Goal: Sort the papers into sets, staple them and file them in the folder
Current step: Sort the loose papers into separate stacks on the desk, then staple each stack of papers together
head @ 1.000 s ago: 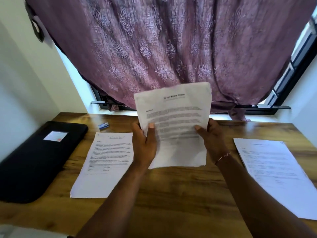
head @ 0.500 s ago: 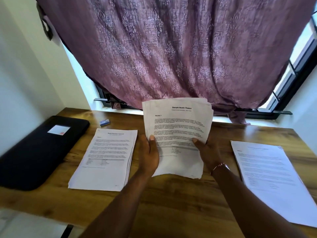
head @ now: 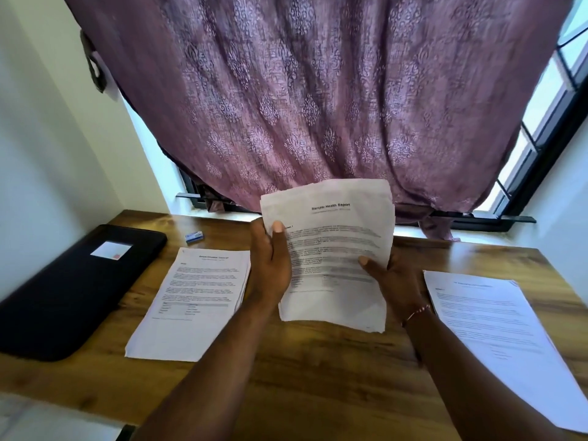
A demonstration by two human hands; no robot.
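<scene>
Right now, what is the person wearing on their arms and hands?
Both forearms are bare, with no sleeves or gloves in view. The wrist of the right hand wears a thin pink-and-white beaded bracelet. The left hand and its wrist show nothing worn.

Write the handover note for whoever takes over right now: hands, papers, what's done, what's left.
Left hand and right hand both grip the Health Report stack, held up at mid-table.
Two other piles lie flat: left pile, right pile. Black folder closed at far left; small blue item, perhaps the stapler, behind the left pile.
Done: sorting into three sets, apparently.
Left: stapling, filing.
</scene>
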